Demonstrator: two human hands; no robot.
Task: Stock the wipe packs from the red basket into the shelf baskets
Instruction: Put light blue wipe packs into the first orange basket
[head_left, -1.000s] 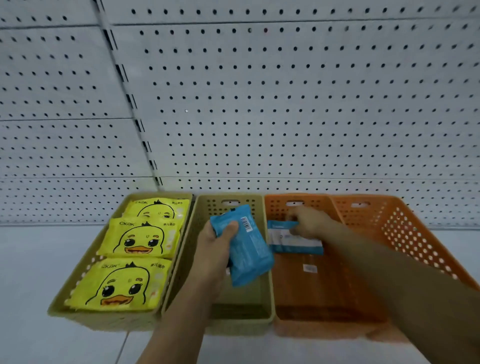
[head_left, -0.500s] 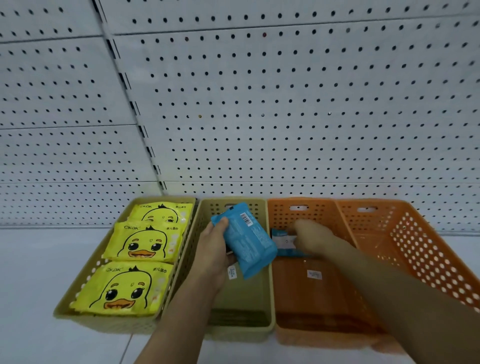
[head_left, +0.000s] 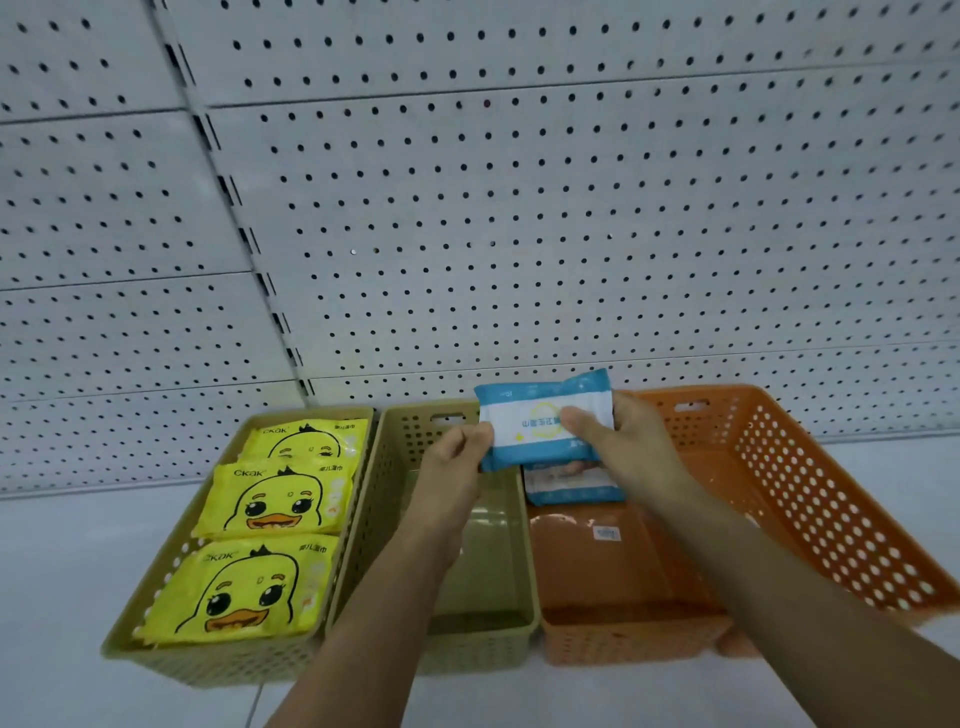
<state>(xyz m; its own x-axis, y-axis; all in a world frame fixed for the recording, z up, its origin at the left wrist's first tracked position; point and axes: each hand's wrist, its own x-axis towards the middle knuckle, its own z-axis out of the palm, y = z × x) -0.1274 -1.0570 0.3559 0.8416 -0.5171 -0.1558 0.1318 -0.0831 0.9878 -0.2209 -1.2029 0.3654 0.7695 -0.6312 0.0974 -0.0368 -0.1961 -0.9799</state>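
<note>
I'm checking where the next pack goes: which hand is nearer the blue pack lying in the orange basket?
Right hand, just above that lying blue pack; left hand is over the olive basket.

A second blue pack (head_left: 571, 486) lies half hidden under the raised pack (head_left: 540, 415); its print seems blurred.

Even, dim, bluish light with soft shadows. Wide-angle bending curves the pegboard (head_left: 519, 208) lines toward the edges. Slight overall blur.
</note>
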